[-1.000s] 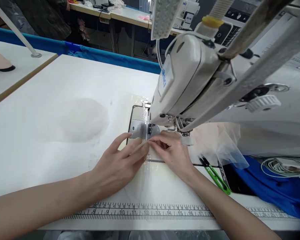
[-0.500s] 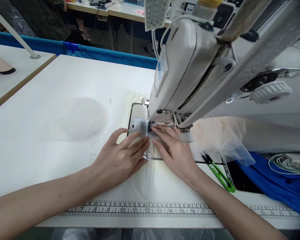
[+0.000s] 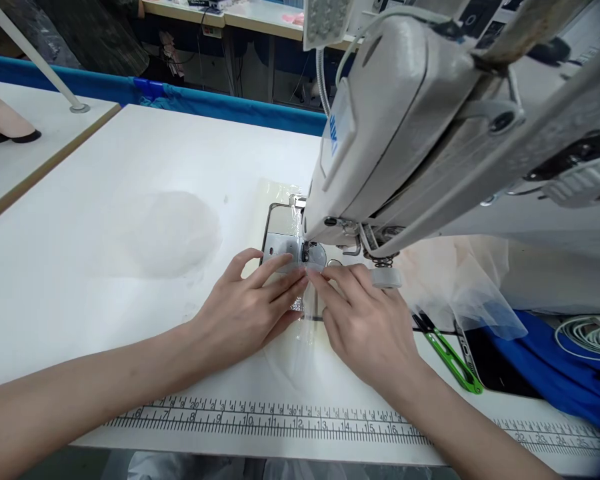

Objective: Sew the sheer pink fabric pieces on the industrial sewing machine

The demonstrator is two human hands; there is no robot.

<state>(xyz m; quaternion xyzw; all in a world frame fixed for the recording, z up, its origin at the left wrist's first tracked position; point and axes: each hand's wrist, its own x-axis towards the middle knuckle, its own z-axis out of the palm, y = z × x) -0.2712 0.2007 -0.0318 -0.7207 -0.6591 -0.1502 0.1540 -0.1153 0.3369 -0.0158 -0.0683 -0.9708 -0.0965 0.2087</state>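
Observation:
A strip of clear, shiny sheer fabric runs under the presser foot of a white sewing machine and down toward the table's front edge. My left hand lies flat on the left side of the strip, fingers spread, fingertips just short of the foot. My right hand is bent on the other side, its fingertips gathered at the strip's edge close in front of the foot. Its thumb is mostly hidden. The metal needle plate shows beyond my left fingers.
Green thread snips lie right of my right hand, beside a dark phone and blue cloth. Pale sheer fabric bunches under the machine arm. A printed ruler lines the front edge. A person is at the back left.
My right hand has drawn back from beside the presser foot toward me, and its fingers have bent more. My left hand stays by the foot. The view has shifted slightly.

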